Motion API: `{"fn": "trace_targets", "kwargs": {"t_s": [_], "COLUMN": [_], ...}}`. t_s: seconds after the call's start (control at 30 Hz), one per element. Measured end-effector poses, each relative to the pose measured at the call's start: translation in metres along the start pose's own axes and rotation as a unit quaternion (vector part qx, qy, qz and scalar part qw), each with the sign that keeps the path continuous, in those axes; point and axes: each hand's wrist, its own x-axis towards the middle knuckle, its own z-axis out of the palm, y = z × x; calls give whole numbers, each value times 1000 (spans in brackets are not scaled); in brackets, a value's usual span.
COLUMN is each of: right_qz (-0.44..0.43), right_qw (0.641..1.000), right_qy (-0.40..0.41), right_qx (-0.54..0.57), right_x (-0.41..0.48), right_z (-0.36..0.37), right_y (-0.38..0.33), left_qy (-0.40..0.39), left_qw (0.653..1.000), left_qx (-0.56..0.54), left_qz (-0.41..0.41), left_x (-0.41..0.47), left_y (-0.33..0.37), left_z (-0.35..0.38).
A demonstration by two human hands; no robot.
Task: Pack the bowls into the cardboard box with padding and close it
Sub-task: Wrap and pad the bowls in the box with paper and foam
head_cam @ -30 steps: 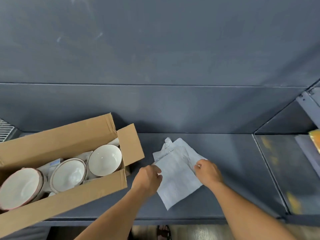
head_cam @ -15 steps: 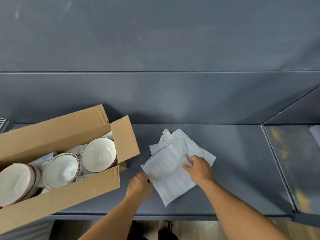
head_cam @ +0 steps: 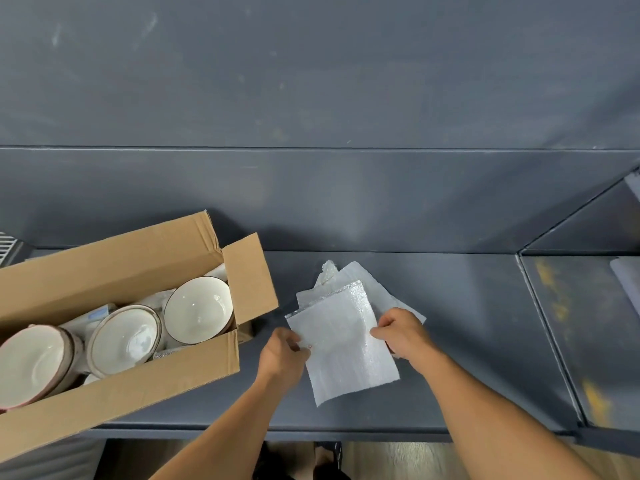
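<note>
An open cardboard box [head_cam: 131,393] lies at the left of the dark shelf, flaps spread. Inside it stand three white bowls: one at the right end [head_cam: 197,310], a brown-rimmed one in the middle [head_cam: 121,341], a pink-rimmed one at the left [head_cam: 31,365], with white padding pieces tucked between them. To the right of the box, a small stack of white foam sheets [head_cam: 343,341] lies on the shelf. My left hand [head_cam: 282,355] pinches the top sheet's left edge. My right hand [head_cam: 401,332] grips its right edge. The top sheet is lifted off the ones under it.
The dark grey shelf [head_cam: 467,323] has a back wall close behind and a front edge just below my forearms. A seam at the right separates a scuffed panel [head_cam: 571,341] with yellow marks. A vent grille [head_cam: 7,242] shows at the far left.
Both hands have taken the top foam sheet by its side edges and peeled it up from the stack. The left hand shifted lower-left, and the camera view moved slightly.
</note>
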Motion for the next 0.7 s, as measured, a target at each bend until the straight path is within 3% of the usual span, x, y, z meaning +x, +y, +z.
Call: {"fn": "trace_targets", "kwargs": {"t_s": [0.13, 0.37, 0.7], "right_qz": [-14, -49, -125], "right_qw": [998, 994, 990], "right_qy": [29, -22, -5], "right_qx": [48, 99, 63], "right_x": [-15, -35, -49], "right_z": [-20, -45, -62], "right_y": [-2, -6, -28], "left_qy": [5, -21, 33], "left_qw": [997, 991, 978], "left_qx": [-54, -84, 38], "left_qz": [54, 106, 201], "left_x": [-8, -30, -44], "left_y": [13, 39, 60], "left_z": [0, -8, -29]}}
